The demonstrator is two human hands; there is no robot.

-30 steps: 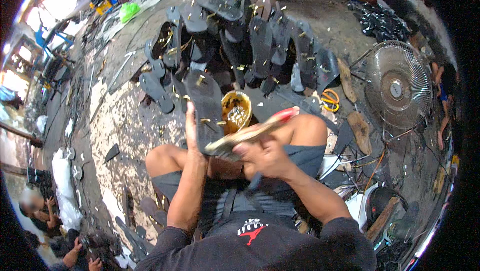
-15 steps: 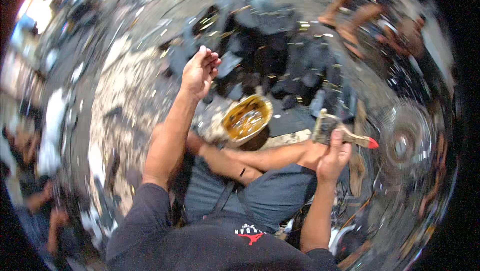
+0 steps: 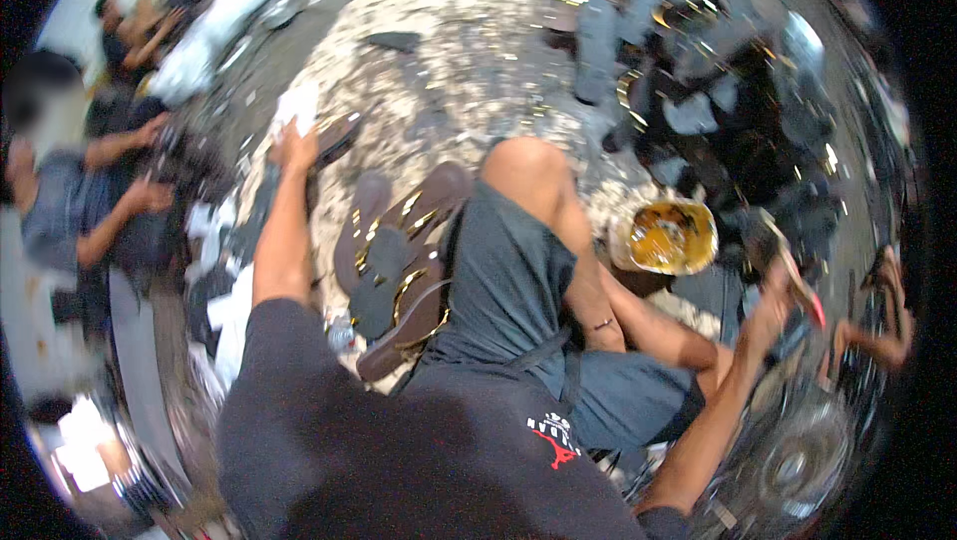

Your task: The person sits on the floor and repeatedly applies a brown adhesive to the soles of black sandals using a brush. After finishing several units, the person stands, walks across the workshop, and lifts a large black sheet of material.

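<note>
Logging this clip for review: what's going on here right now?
A person sits on the ground among sandal parts. Their right hand holds a red-handled brush beside an open tin of yellowish glue. Their left hand reaches out to the far left, near a brown sole. More brown soles lie stacked by their knee.

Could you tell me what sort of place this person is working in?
It looks like an informal sandal-making workshop on a floor. Brown sandals lie in a pile by the knee, dark soles spread beyond, and a glue tin sits near the brush in the right hand.
</note>
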